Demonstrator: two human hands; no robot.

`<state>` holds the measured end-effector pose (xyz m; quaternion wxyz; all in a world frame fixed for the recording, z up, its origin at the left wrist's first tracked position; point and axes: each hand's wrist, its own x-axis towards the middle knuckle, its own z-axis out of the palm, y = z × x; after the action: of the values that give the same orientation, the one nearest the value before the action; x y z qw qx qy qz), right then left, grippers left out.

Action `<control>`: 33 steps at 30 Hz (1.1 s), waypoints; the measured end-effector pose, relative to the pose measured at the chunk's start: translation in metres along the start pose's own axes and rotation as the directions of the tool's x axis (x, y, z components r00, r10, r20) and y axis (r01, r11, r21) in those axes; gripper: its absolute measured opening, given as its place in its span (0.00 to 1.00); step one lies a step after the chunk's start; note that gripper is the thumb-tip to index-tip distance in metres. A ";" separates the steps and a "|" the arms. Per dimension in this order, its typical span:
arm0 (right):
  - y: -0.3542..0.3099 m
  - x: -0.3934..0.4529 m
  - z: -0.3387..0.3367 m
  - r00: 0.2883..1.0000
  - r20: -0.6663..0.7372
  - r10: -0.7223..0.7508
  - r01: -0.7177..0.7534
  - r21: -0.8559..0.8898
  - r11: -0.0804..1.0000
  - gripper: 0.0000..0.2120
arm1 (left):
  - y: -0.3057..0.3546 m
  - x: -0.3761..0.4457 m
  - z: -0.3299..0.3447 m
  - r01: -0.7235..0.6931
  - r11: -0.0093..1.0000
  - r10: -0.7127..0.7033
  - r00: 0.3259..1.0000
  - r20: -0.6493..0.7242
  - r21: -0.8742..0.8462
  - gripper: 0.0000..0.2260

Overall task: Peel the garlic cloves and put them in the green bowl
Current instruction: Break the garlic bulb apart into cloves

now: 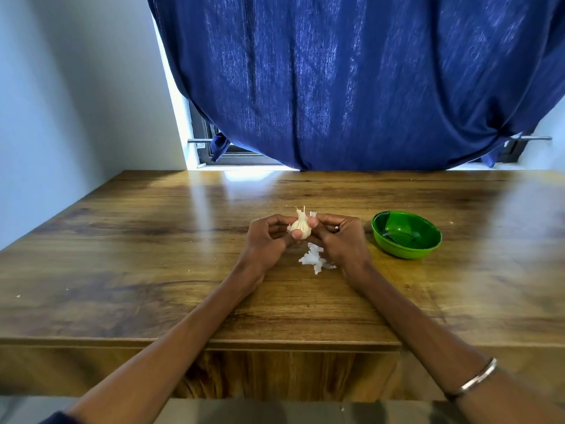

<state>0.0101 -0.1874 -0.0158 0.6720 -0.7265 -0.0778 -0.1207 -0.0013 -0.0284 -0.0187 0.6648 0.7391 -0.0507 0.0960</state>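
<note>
Garlic bulb (300, 229) is held just above the wooden table (153, 255), mid-table, between both hands, stem tip pointing up and away. It looks like a whole bulb with most of its skin on, a few papery flaps sticking out at the top. Left hand (269, 237) grips it from the left, fingers curled round the far side, thumb pressing the near lower face. Right hand (339, 237) pinches it from the right, thumb on the upper right side, fingers curled in; ring visible on one finger, bangle (478, 377) on that wrist. Pile of loose white skin (315, 260) lies on the table directly below the hands. Green bowl (406, 234) sits to the right, near the right hand but not touching; no cloves visible in it. My read: early stage, outer skin being stripped, bulb not yet split. Next move needs thumbs prying a clove off the bulb, skinning it, then a short reach right to drop it in the bowl.
</note>
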 end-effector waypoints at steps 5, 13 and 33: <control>-0.002 -0.003 0.000 0.993 -0.043 -0.112 0.107 -0.117 0.987 0.10 | -0.002 0.002 0.000 0.019 0.998 -0.019 1.000 0.004 -0.054 0.14; -0.005 -0.005 0.003 0.987 0.074 -0.146 0.156 -0.152 0.976 0.21 | -0.001 0.003 -0.001 0.048 0.996 -0.049 0.999 -0.015 -0.077 0.15; -0.008 -0.005 0.004 0.980 0.187 -0.064 0.067 -0.008 0.998 0.09 | 0.012 -0.007 0.002 0.129 0.915 -0.101 0.991 0.092 -0.381 0.15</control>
<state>0.0031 -0.1823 -0.0102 0.6521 -0.7365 -0.1634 -0.0746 -0.0107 -0.0322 -0.0086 0.7996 0.5982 -0.0485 0.0188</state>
